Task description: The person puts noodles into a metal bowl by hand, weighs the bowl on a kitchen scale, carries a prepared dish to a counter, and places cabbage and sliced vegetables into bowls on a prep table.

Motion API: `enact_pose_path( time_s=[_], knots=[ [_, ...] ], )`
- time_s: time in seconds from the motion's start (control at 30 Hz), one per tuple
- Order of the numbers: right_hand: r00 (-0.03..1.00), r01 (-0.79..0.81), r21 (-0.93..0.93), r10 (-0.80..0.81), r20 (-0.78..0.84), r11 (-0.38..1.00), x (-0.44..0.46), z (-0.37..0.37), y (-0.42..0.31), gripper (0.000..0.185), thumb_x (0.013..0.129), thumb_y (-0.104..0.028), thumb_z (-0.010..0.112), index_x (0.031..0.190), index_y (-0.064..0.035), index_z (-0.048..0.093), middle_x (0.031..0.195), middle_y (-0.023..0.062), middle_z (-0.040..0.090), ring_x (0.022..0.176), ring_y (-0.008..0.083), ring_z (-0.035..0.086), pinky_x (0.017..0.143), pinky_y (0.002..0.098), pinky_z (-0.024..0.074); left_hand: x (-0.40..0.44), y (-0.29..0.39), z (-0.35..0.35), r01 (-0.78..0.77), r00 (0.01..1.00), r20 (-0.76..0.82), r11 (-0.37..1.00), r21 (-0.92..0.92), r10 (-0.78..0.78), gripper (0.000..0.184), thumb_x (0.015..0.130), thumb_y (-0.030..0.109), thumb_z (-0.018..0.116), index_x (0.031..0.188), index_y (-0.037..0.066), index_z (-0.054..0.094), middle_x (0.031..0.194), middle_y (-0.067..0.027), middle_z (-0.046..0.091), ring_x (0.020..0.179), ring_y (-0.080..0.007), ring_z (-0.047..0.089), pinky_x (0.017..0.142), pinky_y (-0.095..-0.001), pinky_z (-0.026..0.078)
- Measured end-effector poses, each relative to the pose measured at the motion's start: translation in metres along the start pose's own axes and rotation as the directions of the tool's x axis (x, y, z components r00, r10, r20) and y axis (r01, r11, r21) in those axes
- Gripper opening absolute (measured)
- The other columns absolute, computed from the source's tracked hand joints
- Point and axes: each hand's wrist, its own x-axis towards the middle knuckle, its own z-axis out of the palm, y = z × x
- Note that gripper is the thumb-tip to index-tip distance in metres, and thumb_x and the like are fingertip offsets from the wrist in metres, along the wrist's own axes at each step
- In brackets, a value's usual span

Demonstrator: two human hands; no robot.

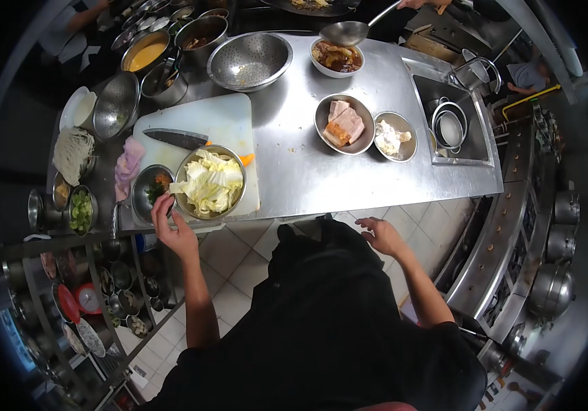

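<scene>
My left hand (177, 233) is at the front edge of the counter, with its fingers apart. Its fingertips overlap the near rim of a small metal bowl (141, 198) holding chopped greens and something orange; whether they touch it I cannot tell. Beside them, a metal bowl (242, 195) of cut napa cabbage (210, 181) rests on the white cutting board (236, 116). A knife (174, 138) with a dark blade lies behind it, its orange handle partly hidden by the bowl. My right hand (383, 236) hangs in the air before the counter, fingers loosely spread, holding nothing.
Bowls of meat slabs (345, 127) and a white food (391, 137) stand on the steel counter (294, 185). Another person's hand (414, 3) holds a ladle (344, 33) over a bowl of brown sauce (338, 58). A sink (469, 152) is at right, a colander (251, 60) at the back.
</scene>
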Motion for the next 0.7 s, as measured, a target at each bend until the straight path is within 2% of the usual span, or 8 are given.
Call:
enact_pose_path(
  time_s=[0.47, 0.7],
  knots=[
    [1.000, 0.005, 0.009, -0.005, -0.023, 1.000, -0.012, -0.001, -0.002, 0.032, 0.074, -0.003, 0.056, 0.106, -0.0054, 0.057, 0.099, 0.0146, 0.061, 0.084, 0.0293, 0.061, 0.075, 0.0366, 0.0481, -0.001, 0.008, 0.004, -0.020, 1.000, 0.008, 1.000, -0.017, 0.020, 0.021, 0.078, -0.002, 0.046, 0.094, -0.006, 0.057, 0.102, -0.0163, 0.056, 0.095, -0.0295, 0.054, 0.086, -0.0374, 0.041],
    [0.999, 0.040, 0.043, -0.039, -0.026, 0.998, -0.012, -0.005, -0.006, 0.033, 0.074, -0.003, 0.058, 0.107, -0.0057, 0.056, 0.099, 0.0146, 0.061, 0.085, 0.0283, 0.061, 0.075, 0.0362, 0.0488, 0.002, 0.014, 0.008, -0.027, 0.999, -0.035, 0.996, -0.088, 0.024, 0.020, 0.078, -0.002, 0.046, 0.094, -0.007, 0.057, 0.102, -0.0165, 0.056, 0.096, -0.0291, 0.054, 0.086, -0.0373, 0.041]
  ],
)
